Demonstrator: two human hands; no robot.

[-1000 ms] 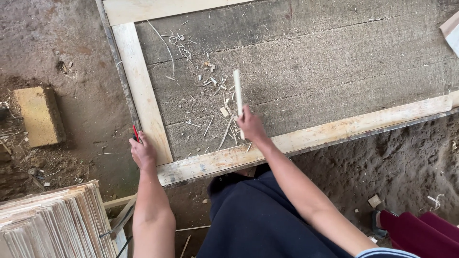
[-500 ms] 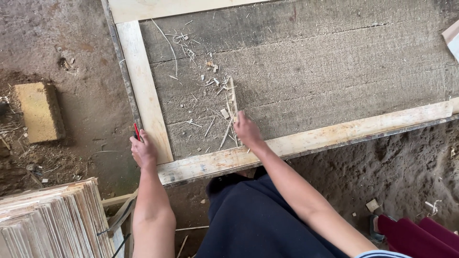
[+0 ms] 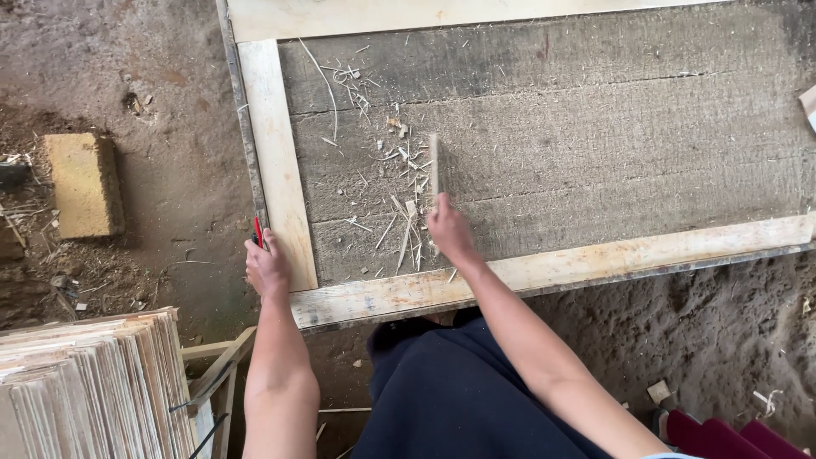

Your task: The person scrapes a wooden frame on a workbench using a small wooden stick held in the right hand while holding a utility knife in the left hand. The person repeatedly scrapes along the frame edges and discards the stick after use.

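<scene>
Framed desk fills the upper right of the frame, dirt floor around it.

On the grey plank desk [image 3: 595, 127], wood shavings [image 3: 391, 187] lie centre-left beside a thin pale wooden strip [image 3: 433, 166]; a yellow block [image 3: 83, 183] lies on the floor at left, stacked thin wooden sheets [image 3: 89, 387] at lower left.

The floor [image 3: 153, 170] is bare earth, brown and uneven, with small stones and dry straw. A yellowish brick [image 3: 83, 184] lies on it at the left. In the lower left corner stands a stack of thin wooden sheets [image 3: 89, 387]. At the right the loose soil [image 3: 697, 331] is darker. Soft daylight, no hard shadows.
</scene>
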